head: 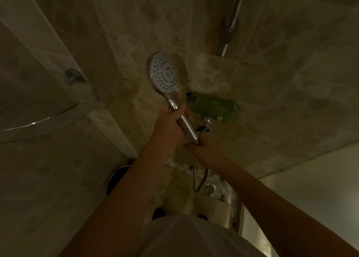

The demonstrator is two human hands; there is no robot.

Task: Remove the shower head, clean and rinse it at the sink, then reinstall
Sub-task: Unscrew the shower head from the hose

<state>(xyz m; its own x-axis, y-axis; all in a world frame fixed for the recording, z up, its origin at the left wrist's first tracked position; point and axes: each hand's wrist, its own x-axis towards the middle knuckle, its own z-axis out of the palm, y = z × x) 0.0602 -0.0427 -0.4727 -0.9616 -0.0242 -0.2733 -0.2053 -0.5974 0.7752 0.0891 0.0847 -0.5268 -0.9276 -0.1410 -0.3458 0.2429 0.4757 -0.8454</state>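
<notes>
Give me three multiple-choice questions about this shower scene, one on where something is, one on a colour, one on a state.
1. Where is the floor drain?
A. Below the hands
B. On the rail
C. On the glass shelf

2. What colour is the cloth over the mixer valve?
A. Red
B. Green
C. Blue

3. How is the shower head held?
A. In its wall bracket
B. Lying on the floor
C. In both hands

Answers: 1 A, it sits in the pebble floor. 2 B, it shows green. 3 C, the left hand grips the handle and the right hand holds its hose end.

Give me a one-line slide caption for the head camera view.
Left hand grips the shower head handle while the right hand holds the hose joint.
</notes>
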